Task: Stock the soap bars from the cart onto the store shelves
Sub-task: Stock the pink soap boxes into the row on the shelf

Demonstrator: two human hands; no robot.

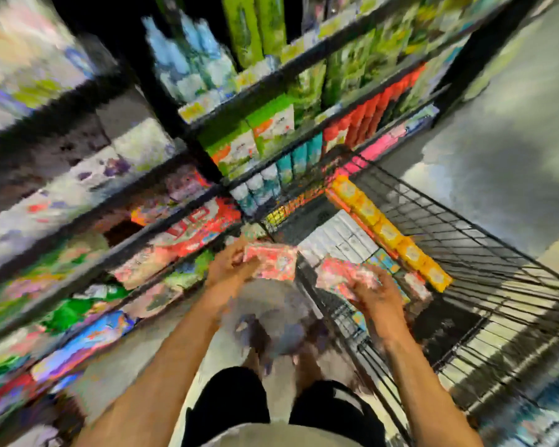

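The whole view is smeared by motion. My left hand [229,266] grips a pink soap pack [273,262] just left of the black wire cart [449,253], near the lower shelves [162,227]. My right hand [373,293] holds a second pink soap pack [342,275] over the cart's near left rim. Inside the cart lie a row of yellow-orange soap boxes [391,233] along the far side and white packs [339,237] beside them.
Black shelving on the left and ahead carries rows of coloured packs: green boxes [265,127], red ones [365,117], teal ones [291,162]. Grey floor [497,156] lies to the right of the cart. My legs in black shorts [226,411] stand below.
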